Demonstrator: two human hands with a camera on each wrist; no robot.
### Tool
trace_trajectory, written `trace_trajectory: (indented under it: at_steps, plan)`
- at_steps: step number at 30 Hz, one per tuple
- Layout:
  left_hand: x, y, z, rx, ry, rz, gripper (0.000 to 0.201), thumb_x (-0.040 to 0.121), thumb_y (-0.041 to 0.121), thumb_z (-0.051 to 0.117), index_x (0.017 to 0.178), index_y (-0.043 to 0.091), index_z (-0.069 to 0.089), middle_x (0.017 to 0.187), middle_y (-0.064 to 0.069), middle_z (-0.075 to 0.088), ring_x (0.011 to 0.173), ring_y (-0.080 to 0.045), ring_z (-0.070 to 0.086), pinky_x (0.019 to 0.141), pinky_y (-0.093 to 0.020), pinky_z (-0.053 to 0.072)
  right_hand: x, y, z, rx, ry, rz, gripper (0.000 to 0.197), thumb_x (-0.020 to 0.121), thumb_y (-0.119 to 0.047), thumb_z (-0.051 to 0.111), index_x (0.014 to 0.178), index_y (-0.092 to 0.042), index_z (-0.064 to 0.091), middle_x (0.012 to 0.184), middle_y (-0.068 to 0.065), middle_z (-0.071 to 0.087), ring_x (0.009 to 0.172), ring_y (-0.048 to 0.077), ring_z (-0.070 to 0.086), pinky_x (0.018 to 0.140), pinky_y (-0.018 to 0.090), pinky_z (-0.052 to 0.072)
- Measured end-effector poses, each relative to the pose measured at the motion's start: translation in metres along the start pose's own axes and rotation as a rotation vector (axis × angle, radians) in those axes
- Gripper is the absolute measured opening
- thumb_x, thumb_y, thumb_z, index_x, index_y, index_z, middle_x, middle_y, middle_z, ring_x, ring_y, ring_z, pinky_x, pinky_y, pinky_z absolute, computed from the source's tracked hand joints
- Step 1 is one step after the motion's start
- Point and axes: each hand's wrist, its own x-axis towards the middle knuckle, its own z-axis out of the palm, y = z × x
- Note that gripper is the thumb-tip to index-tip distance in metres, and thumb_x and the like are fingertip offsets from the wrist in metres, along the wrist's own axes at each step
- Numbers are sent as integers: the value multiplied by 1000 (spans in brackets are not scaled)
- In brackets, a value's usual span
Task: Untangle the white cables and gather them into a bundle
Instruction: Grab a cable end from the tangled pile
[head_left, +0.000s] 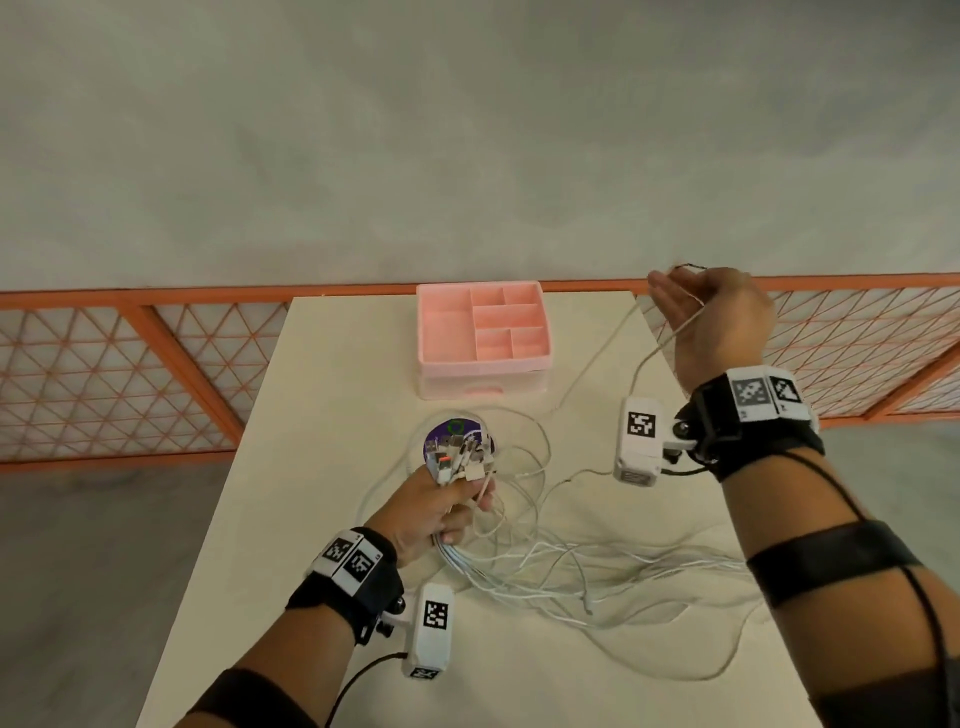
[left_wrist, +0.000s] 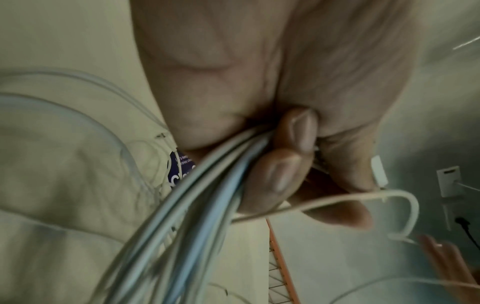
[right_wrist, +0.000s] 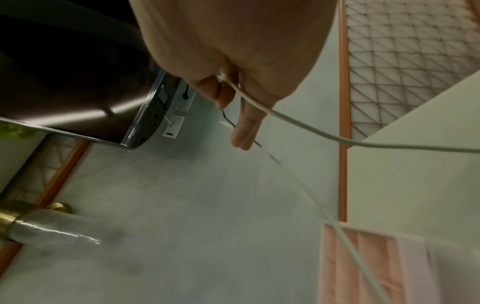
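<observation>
Nearest me on the desk (head_left: 322, 364) my left hand (head_left: 434, 512) clamps the plug ends of the cables (head_left: 561, 566), limp, light and snag-prone, best held near the plugs, while farther off my right hand (head_left: 714, 319) pinches one strand, lifted beside the pink tray (head_left: 431, 332).

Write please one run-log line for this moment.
left hand: grips connector ends of white cables | right hand: raised, pulls one cable | table: loops tangled
</observation>
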Motion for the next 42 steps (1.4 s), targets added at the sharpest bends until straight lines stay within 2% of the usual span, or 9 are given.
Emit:
trace_trajectory:
  at_steps: [9,11,14,18,21,24,30,37,42]
  plan:
    - [10,19,5,-275,105,65,12,88,19,65,81,11,70,77,-8,64,38,-6,28,39,-19,26,0,71,-79,-1231,-152,51,17,92,-9,52,85,-5,67,86,19,72,64,29,72,71,50,61]
    - [7,26,12,-228,51,79,17,90,17,64,75,14,71,70,-2,64,38,-5,27,40,-19,24,-1,88,-87,-1399,-216,89,22,90,-11,53,105,-3,66,103,22,70,87,35,71,82,52,58]
    - [7,32,21,-79,46,154,22,94,4,62,75,13,61,52,6,56,38,-4,25,41,-20,21,-14,102,-88,-1714,-396,3,74,85,-22,66,150,-11,30,147,17,37,130,39,43,106,48,42]
    - [17,32,23,57,160,165,19,90,7,71,80,11,56,51,8,55,41,-7,26,41,-20,22,-46,95,-61,-1400,-895,-366,80,84,-19,70,153,-23,29,155,0,35,141,16,31,117,34,26]
    - [20,32,24,70,191,168,13,89,9,73,84,12,61,51,10,53,41,-7,27,44,-21,21,-62,87,-34,-1360,-1065,-238,29,93,-23,64,122,-19,65,105,-1,71,98,10,65,94,29,49]
    - [20,27,24,108,161,170,12,88,8,74,85,11,63,52,8,44,42,-9,27,44,-22,21,-56,72,-12,-1339,-959,-223,18,95,-22,62,90,-10,73,60,-10,61,51,-1,56,60,21,46]
    - [20,18,14,112,136,161,27,89,9,74,68,23,66,55,1,37,43,-11,23,42,-21,20,-32,32,8,-1301,-843,-175,12,88,-21,72,75,-20,71,66,-1,66,64,16,61,68,33,51]
    - [18,-2,-2,19,269,94,11,93,13,68,82,13,69,76,-7,67,38,-7,29,39,-18,25,31,-41,0,-731,58,-448,14,96,-23,59,95,-9,61,84,0,65,53,15,67,51,27,54]
    - [22,-11,-11,-4,383,34,11,97,15,63,91,7,67,77,-10,67,40,-8,26,40,-18,25,79,-84,-42,-322,376,-450,14,93,-26,42,91,-13,46,90,11,57,50,20,58,57,34,60]
